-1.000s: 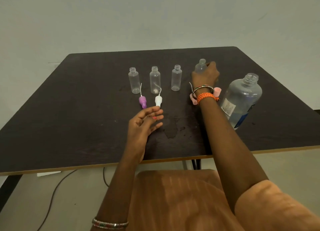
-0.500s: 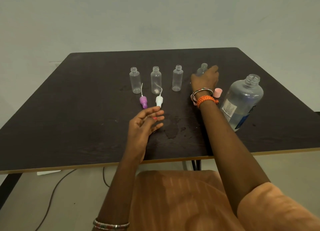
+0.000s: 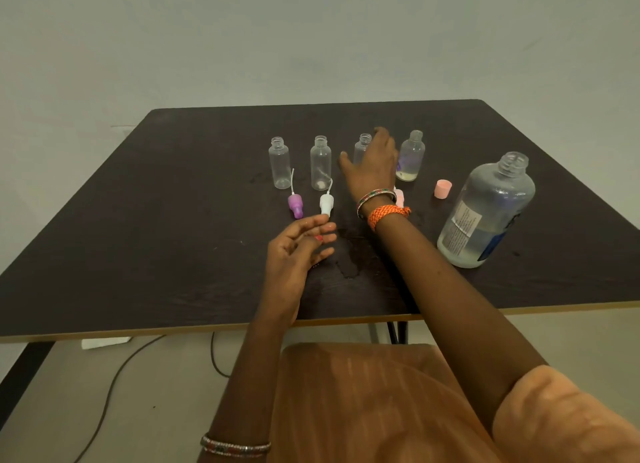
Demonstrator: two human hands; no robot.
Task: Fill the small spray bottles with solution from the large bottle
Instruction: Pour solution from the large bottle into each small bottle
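Head view, right hand (image 3: 372, 164) open at third small bottle (image 3: 361, 148) — table (image 3: 138, 254) left bare

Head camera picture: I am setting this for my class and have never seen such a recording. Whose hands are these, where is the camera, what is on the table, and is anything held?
The camera is worn on a person's head, looking down. On the dark table stand four small bottles. The rightmost small bottle holds a little liquid. The large bottle stands open, right. Spray tops lie in front: purple and white. The right hand reaches over the third small bottle; the left hand holds nothing.
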